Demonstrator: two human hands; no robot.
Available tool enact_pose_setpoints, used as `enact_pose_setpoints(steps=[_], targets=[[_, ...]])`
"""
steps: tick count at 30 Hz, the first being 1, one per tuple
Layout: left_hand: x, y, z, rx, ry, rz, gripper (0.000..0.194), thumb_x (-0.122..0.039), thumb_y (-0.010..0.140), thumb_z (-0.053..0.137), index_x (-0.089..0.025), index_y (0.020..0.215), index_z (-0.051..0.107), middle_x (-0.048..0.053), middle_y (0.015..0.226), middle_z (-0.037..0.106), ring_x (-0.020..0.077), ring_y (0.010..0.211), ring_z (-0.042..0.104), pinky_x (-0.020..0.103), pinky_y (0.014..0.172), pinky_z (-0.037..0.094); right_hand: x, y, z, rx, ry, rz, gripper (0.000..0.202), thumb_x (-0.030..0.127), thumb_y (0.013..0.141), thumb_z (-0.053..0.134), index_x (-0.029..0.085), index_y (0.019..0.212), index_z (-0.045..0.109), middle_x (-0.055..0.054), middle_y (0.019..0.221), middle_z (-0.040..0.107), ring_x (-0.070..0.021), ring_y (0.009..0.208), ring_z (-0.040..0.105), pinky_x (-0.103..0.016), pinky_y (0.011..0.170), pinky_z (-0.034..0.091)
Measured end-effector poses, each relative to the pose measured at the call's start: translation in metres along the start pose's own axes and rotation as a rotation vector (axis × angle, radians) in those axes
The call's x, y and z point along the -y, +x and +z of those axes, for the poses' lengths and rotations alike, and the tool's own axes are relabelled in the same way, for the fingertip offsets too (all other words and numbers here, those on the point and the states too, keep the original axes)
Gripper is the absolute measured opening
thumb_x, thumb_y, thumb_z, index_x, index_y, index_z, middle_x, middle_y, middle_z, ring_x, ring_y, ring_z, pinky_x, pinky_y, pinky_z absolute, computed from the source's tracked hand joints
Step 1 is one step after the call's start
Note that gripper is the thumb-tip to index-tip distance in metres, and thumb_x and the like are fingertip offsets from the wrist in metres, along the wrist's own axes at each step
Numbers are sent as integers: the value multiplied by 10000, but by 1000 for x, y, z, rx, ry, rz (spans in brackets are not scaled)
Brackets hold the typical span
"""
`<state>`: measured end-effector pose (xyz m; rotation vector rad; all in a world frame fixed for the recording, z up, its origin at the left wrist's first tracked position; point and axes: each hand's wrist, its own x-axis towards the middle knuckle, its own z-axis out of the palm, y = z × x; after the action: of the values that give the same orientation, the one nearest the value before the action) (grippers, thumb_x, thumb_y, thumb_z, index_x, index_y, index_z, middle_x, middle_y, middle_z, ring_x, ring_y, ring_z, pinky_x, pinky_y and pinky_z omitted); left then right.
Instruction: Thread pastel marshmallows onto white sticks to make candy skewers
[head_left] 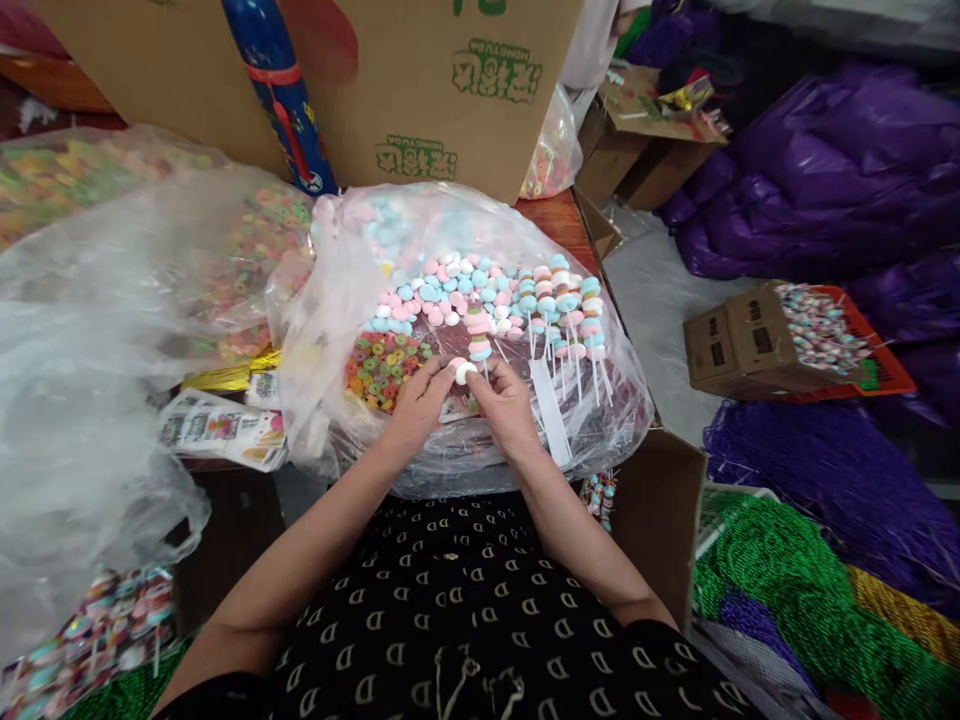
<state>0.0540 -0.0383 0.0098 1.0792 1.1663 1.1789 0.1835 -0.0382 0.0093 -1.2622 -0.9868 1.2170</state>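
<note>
Near the front of a plastic-covered work surface, my left hand (421,402) pinches a pink-and-white pair of round candies (463,372). My right hand (507,408) is closed around the stick of a candy skewer (477,328), its thumb reaching the white candy. Pink, green and blue pieces are threaded on that skewer, which points away from me. Just beyond lies a pile of loose pink, blue and white candies (450,285). Small ring-shaped gummies (386,368) spread left of my hands. Several loaded skewers (562,300) and a bundle of white sticks (551,412) lie to the right.
A large cardboard box (420,90) stands behind, with a blue bottle (277,95) before it. Clear bags of gummy rings (247,240) and printed labels (225,425) are on the left. On the right floor are a box of wrapped candies (817,330), purple bags (825,170) and green strands (795,580).
</note>
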Motion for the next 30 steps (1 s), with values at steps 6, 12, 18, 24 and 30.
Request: enact_pose_setpoints(steps=[6,12,18,24,30], targets=[[-10,4,-15,125,352,114,314,-511,903,697,-222,1026,706,-4,843,727,177,771,640,282,719,465,3,-5,-2,67,-37,39,333,521,781,769,242,787,588,37,706,581,-142,691,553,-265,642,449],[-11,4,-14,162,322,172,378,-566,973,627,-223,813,634,-13,674,659,147,658,600,275,665,435,12,-9,-1,133,28,52,451,655,791,771,263,798,548,52,653,532,-134,634,524,-259,553,375],[4,3,-6,118,-171,-21,531,-752,917,675,-229,823,652,11,682,668,161,627,612,312,645,505,14,-19,-8,143,32,23,450,697,905,686,260,840,595,42,681,561,-99,529,375,-275,516,296],[9,16,-13,17,-318,-80,506,-706,829,815,-218,872,690,21,708,695,187,671,678,330,655,548,17,-52,-38,275,-144,111,424,643,979,633,228,949,716,72,550,518,-104,470,364,-265,506,332],[17,17,-10,-37,-302,22,552,-762,791,821,-226,821,691,21,773,707,192,744,699,329,691,588,11,-66,-47,303,-338,50,415,577,1005,598,203,900,742,71,532,456,-118,507,409,-273,558,361]])
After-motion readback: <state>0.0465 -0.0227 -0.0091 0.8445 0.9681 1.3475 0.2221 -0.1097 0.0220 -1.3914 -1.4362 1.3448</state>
